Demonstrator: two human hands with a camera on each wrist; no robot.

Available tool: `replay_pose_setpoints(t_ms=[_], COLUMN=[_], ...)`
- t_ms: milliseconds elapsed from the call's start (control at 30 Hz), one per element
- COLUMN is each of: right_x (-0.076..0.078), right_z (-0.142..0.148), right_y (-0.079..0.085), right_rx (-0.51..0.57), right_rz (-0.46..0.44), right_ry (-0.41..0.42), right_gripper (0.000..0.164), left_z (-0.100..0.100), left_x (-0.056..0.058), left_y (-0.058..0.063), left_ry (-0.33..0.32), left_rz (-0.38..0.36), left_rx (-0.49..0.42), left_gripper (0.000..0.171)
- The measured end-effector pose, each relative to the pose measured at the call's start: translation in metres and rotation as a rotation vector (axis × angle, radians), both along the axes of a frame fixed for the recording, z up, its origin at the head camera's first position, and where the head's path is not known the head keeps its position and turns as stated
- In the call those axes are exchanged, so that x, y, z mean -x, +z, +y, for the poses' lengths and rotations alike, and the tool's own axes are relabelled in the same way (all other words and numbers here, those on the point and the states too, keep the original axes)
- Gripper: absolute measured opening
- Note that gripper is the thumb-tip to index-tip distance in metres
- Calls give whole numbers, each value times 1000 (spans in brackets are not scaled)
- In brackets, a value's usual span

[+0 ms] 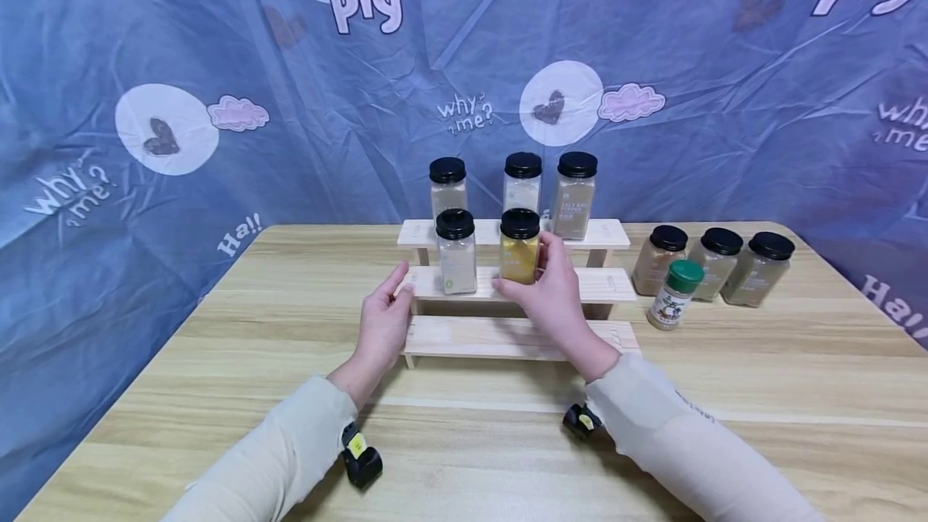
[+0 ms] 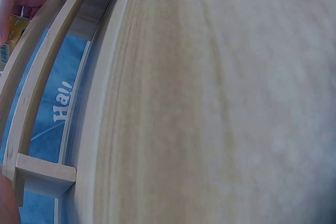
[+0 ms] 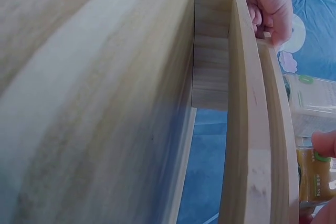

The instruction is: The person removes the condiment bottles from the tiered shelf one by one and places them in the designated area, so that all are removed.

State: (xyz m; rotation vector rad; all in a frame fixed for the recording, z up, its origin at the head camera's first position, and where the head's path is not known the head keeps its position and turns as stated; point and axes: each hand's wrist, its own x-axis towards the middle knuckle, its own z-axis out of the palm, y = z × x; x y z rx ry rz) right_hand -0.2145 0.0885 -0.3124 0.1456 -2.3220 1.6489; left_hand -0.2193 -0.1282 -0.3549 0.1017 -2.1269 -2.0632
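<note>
A three-step wooden rack (image 1: 507, 337) stands on the table. My right hand (image 1: 553, 296) grips a jar of yellow spice with a black lid (image 1: 518, 263), upright at the middle step. In the right wrist view, thumb and fingers reach round this yellow jar (image 3: 314, 179). My left hand (image 1: 384, 319) holds the left end of the rack at the middle step; its curled fingers (image 3: 255, 15) show there in the right wrist view. A pale spice jar (image 1: 457, 256) stands on the middle step, left of the yellow one.
Three black-lidded jars, among them a brownish one (image 1: 573, 204), stand on the top step. Right of the rack, on the table (image 1: 761, 377), are a green-capped shaker (image 1: 673, 296) and three more black-lidded jars (image 1: 757, 271). A blue printed cloth (image 1: 406, 135) hangs behind.
</note>
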Motion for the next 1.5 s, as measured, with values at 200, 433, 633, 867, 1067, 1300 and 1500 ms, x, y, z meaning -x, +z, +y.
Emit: replay_pose_setpoints(t_ms=[200, 433, 633, 867, 1067, 1300, 1500], right_x=[0, 0, -1, -2, -3, -4, -7], right_z=[-1, -1, 0, 3, 6, 12, 21], right_y=[0, 0, -1, -2, -2, 2, 8], right_rx=[7, 6, 17, 44, 64, 61, 81], right_rz=[8, 7, 8, 22, 43, 65, 59], right_ry=[-14, -30, -48, -64, -86, -102, -124], right_gripper=[77, 75, 76, 76, 75, 74, 74], left_z=[0, 1, 1, 1, 1, 1, 0], left_x=[0, 0, 0, 0, 0, 1, 1], left_y=[0, -1, -1, -1, -1, 0, -1], left_ry=[1, 13, 12, 18, 21, 25, 15], left_rz=[7, 20, 17, 17, 23, 27, 30], left_rx=[1, 13, 6, 7, 25, 32, 27], left_gripper=[44, 44, 44, 43, 43, 43, 43])
